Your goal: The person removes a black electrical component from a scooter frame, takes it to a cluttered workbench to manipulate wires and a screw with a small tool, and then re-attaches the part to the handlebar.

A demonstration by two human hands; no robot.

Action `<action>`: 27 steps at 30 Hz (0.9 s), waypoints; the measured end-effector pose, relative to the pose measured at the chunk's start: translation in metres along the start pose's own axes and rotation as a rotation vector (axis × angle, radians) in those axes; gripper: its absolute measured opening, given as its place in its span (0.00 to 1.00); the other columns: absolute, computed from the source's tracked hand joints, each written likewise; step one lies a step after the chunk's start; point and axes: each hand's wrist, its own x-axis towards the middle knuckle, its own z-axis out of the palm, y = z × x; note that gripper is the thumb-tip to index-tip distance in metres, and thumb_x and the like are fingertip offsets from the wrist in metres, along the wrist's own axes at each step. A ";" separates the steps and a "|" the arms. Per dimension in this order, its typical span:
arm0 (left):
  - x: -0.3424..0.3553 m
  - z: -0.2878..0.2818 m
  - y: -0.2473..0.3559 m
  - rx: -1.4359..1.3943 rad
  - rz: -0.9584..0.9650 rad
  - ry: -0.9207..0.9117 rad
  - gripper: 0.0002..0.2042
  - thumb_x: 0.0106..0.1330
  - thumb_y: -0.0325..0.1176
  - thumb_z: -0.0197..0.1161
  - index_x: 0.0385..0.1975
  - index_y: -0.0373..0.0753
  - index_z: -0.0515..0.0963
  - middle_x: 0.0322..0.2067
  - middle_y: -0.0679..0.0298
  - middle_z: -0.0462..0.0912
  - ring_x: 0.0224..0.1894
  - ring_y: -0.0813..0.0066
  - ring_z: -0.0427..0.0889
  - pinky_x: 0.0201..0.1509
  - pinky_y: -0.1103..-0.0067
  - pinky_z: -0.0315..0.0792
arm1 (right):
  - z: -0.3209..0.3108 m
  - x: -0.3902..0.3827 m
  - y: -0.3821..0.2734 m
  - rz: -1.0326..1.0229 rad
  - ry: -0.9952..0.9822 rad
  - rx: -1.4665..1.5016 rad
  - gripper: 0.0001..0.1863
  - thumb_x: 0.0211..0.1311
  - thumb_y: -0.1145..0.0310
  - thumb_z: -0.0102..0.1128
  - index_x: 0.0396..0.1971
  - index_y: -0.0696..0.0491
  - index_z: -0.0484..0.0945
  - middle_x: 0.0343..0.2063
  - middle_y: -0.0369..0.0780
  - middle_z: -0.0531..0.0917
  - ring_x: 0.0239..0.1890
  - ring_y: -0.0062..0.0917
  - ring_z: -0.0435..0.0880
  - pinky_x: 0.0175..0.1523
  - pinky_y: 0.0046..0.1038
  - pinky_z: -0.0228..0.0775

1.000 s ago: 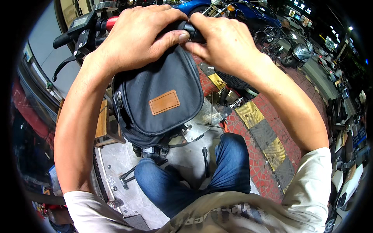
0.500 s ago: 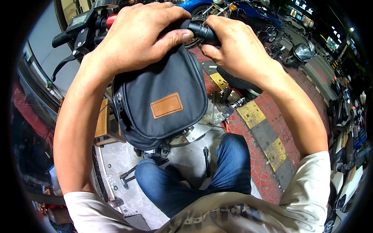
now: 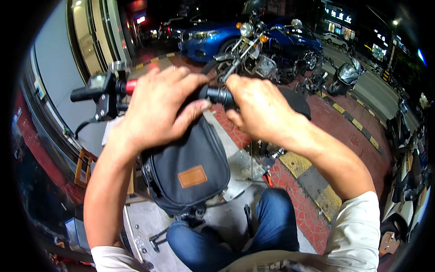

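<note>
My left hand (image 3: 165, 106) is wrapped over the middle of a scooter-like handlebar, its thumb pressed along a black part near the centre. My right hand (image 3: 258, 106) is closed around a black ribbed handlebar grip (image 3: 219, 95) on the right end, partly hidden by the fingers. Below my left hand hangs a dark grey zipped bag (image 3: 199, 158) with a brown leather-like patch (image 3: 192, 177). Left of that hand, the bar carries a red section (image 3: 130, 87), a small display (image 3: 97, 82), a black brake lever (image 3: 86, 124) and another black grip (image 3: 81, 94).
My jeans-clad knees (image 3: 276, 213) flank a kickstand-like black bar (image 3: 248, 217) below the bag. Beyond stand a motorcycle (image 3: 253, 54), a blue car (image 3: 204, 43) and a grey scooter (image 3: 349, 72). A wooden stool-like frame (image 3: 84, 167) is at left; yellow-and-black kerb blocks (image 3: 312, 181) run at right.
The view has tilted up, so hands and bag sit lower in the picture and more street shows. Both hands keep their places on the bar.
</note>
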 end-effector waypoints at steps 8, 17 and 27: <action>0.006 -0.009 0.006 -0.026 -0.047 -0.065 0.19 0.63 0.42 0.69 0.50 0.38 0.81 0.34 0.58 0.78 0.38 0.53 0.77 0.42 0.64 0.66 | 0.001 -0.003 -0.002 -0.007 0.015 0.044 0.18 0.55 0.72 0.72 0.38 0.64 0.73 0.31 0.55 0.85 0.33 0.51 0.89 0.39 0.46 0.84; 0.009 -0.011 0.009 -0.040 -0.065 -0.106 0.22 0.60 0.41 0.72 0.52 0.38 0.81 0.35 0.58 0.78 0.37 0.55 0.76 0.42 0.65 0.66 | -0.012 -0.010 -0.003 0.017 -0.040 0.023 0.21 0.58 0.65 0.74 0.39 0.61 0.72 0.26 0.50 0.86 0.29 0.47 0.90 0.33 0.43 0.82; 0.013 -0.009 0.008 -0.069 -0.056 -0.110 0.22 0.61 0.41 0.71 0.53 0.37 0.81 0.37 0.57 0.79 0.39 0.55 0.76 0.43 0.65 0.66 | -0.011 -0.009 0.004 0.011 -0.023 0.015 0.20 0.58 0.64 0.74 0.39 0.61 0.73 0.22 0.50 0.86 0.27 0.46 0.90 0.32 0.42 0.83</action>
